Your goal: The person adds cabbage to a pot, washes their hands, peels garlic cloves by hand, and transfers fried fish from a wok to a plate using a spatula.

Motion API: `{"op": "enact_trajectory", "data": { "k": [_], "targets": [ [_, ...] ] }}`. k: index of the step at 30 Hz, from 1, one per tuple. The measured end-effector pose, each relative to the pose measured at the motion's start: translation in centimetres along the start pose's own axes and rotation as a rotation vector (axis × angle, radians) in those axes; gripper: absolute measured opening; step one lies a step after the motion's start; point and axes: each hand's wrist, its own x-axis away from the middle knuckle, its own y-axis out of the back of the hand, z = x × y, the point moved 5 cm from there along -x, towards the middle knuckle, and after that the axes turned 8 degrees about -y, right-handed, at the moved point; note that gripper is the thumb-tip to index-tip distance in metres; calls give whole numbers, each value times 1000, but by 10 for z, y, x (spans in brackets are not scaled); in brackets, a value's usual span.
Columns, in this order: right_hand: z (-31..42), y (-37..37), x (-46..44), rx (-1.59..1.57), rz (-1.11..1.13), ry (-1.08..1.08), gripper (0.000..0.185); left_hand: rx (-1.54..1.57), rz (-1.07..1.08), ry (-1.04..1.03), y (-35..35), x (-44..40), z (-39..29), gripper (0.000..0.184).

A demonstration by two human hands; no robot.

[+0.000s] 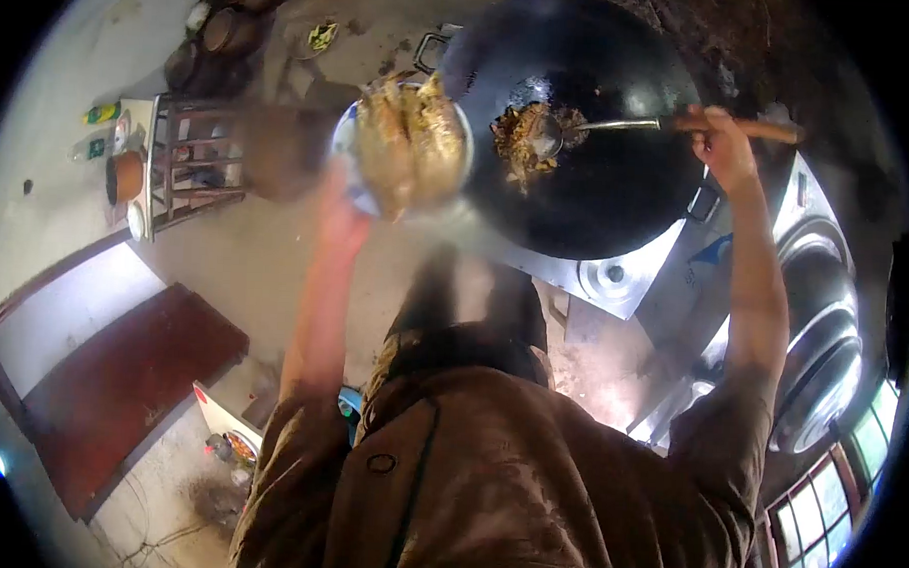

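Observation:
My left hand [343,215] is closed on the side of a white bowl [466,154] with a bluish edge. What look like golden-brown fried fish [411,147] fill the bowl, blurred a little by steam or motion. It hangs in the air just beside the left rim of a large black wok [597,209]. My right hand [723,146] grips the wooden handle of a ladle [625,123]. The ladle's metal head rests in a heap of brown chopped food [519,151] in the wok.
A metal-topped stove [615,280] supports the wok. Large metal basins or lids [823,337] stand at the right. Left are a wooden stool [199,155] and dark pots [223,36]; a reddish-brown tabletop [130,393] lies lower left. A small dish [318,41] is at the back.

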Motion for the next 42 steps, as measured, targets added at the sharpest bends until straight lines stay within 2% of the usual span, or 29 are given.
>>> {"op": "enact_trajectory", "data": {
  "k": [2, 4, 5, 6, 9, 12, 14, 15, 16, 19, 20, 22, 25, 26, 27, 29, 30, 31, 32, 33, 35, 36, 37, 38, 40, 42],
  "targets": [
    [-9, 6, 0, 10, -24, -28, 15, -5, -25, 9, -11, -9, 0, 63],
    [-19, 33, -6, -60, 1, 34, 20, -5, -42, 27, -21, -13, -4, 63],
    [-17, 37, 1, 164, 72, 173, 21, -21, -55, 26, -24, -13, -6, 63],
    [-17, 39, 9, 168, 65, 176, 21, -36, -64, 32, -26, -15, -6, 62],
    [-5, 52, 42, 455, -90, 350, 23, 8, -14, 24, -33, -25, -3, 59],
    [25, 33, 91, 320, -90, 399, 23, 5, -23, 16, -47, -36, -7, 56],
    [45, -12, 136, -179, -84, 356, 15, -31, -24, 78, -54, -50, 1, 54],
    [59, -16, 154, -163, -120, 413, 19, -23, -8, 86, -57, -58, 6, 54],
    [78, -17, 168, -114, 76, 397, 23, -49, 26, 83, -60, -65, 11, 54],
    [125, -15, 215, 59, -110, 511, 27, -71, 100, 95, -81, -80, 29, 52],
    [136, -26, 227, 115, -36, 516, 27, -80, 122, 104, -91, -83, 36, 51],
    [155, -55, 244, 87, -106, 506, 28, -93, 128, 145, -126, -75, 38, 53],
    [174, -86, 244, 113, -57, 462, 24, -159, 174, 167, -153, -74, 60, 72],
    [178, -83, 245, 116, -71, 470, 24, -156, 190, 172, -159, -75, 66, 72],
    [187, -88, 247, 575, -154, 595, 29, -186, 200, 180, -163, -74, 72, 74],
    [193, -97, 250, 1038, -244, 697, 34, -260, 225, 174, -169, -73, 81, 76],
    [195, -120, 251, 1505, -309, 898, 37, -260, 231, 176, -171, -71, 83, 76],
    [193, -137, 250, 1747, -335, 978, 39, -271, 253, 176, -173, -68, 85, 75],
    [191, -153, 250, 1976, -369, 1082, 40, -282, 274, 175, -174, -66, 87, 75],
    [188, -170, 250, 2083, -309, 1213, 38, -283, 279, 175, -178, -63, 86, 75],
    [175, -229, 249, 2186, -253, 1337, 37, -287, 342, 115, -187, -55, 81, 72],
    [181, -265, 248, 1414, -393, 963, 23, -287, 349, 118, -186, -54, 83, 72],
    [174, -268, 242, 649, -458, 570, 17, -264, 341, 132, -184, -55, 86, 70],
    [177, -270, 240, 648, -462, 571, 17, -242, 331, 146, -181, -54, 88, 67],
    [180, -295, 233, 1320, -288, 719, 25, -181, 314, 190, -179, -50, 89, 63],
    [168, -323, 231, 921, -282, 490, 28, -119, 297, 230, -177, -48, 92, 59]
  ]
}}
